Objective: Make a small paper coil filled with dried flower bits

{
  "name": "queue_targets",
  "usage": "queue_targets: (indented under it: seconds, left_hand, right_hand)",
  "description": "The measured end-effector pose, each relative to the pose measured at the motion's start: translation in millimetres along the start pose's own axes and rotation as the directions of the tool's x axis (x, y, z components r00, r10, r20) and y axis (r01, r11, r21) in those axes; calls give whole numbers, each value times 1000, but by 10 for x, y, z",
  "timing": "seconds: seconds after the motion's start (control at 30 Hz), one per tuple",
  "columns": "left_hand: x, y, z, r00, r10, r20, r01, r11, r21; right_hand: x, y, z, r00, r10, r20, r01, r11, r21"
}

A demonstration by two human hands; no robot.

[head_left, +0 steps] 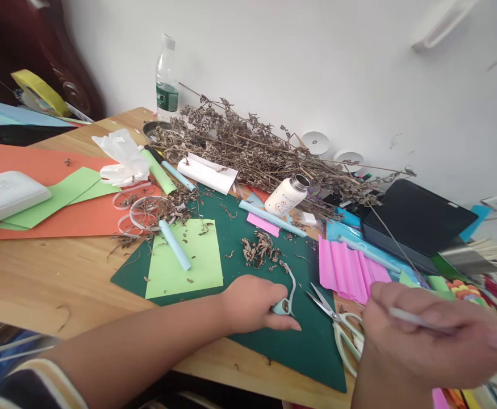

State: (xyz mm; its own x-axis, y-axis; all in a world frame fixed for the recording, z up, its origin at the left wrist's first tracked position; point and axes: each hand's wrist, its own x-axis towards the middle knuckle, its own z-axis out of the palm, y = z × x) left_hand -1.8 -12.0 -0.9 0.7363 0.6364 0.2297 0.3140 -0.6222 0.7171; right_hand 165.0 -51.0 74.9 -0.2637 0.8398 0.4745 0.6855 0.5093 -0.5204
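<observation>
My left hand (254, 304) is closed around a small light blue paper tube (281, 307), its open end showing brown dried bits inside. A narrow white ribbon (292, 278) curls up from that tube. At the lower right, my right hand (433, 335) makes a fist, slightly blurred, with a thin whitish strip (421, 321) between the fingers. Scissors (337, 321) with pale green handles lie partly open between the hands. Just beyond my left hand, a small heap of dried leaves (260, 250) rests on the dark green cutting mat (235, 238).
A bundle of dried plant stalks (248, 136) spreads along the wall beside a plastic bottle (167, 79). An open cream flask (287, 194) stands tilted in view. A blue paper roll (175, 245) lies on green paper (205, 270). Pink crepe paper (350, 270) lies right.
</observation>
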Motion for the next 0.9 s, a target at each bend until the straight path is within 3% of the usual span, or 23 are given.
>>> queue_targets:
  seconds: [0.07,0.1,0.17,0.23,0.3,0.4,0.47,0.57,0.67,0.77,0.9]
  left_hand:
    - [15,-28,-62,999,-31,-14,25,945,-325]
    - [29,-42,-104,998,-59,-22,39,847,-530]
    - [65,-72,-203,990,-139,-32,46,526,-849]
    - [103,-102,-309,971,-236,-46,23,281,-960]
    - [130,-132,-406,921,-386,-57,13,177,-984]
    - [146,-173,-518,775,-632,5,32,31,-999]
    - [149,-198,-567,697,-713,77,31,-77,-997]
    - [152,-228,-600,645,-754,127,15,-154,-988]
    - [154,-246,-596,627,-769,128,1,-164,-986]
    - [152,-256,-581,629,-769,115,-23,-167,-986]
    - [148,-268,-563,604,-793,85,-50,-145,-988]
  right_hand:
    - [66,85,-24,963,-38,-267,60,995,77]
    - [107,137,3,942,0,-336,32,995,92]
    - [181,255,118,954,190,-231,-189,982,27]
    - [225,378,277,923,380,-55,-384,920,-84]
    - [231,481,426,896,443,6,-440,892,-99]
    - [201,575,560,884,465,51,-455,881,-132]
    - [181,599,581,863,497,89,-468,853,-229]
    - [163,600,563,839,532,115,-479,822,-308]
    - [130,591,556,866,494,75,-477,862,-175]
    - [76,598,592,883,467,-51,-454,876,162]
    - [42,618,661,891,419,-174,-216,730,648]
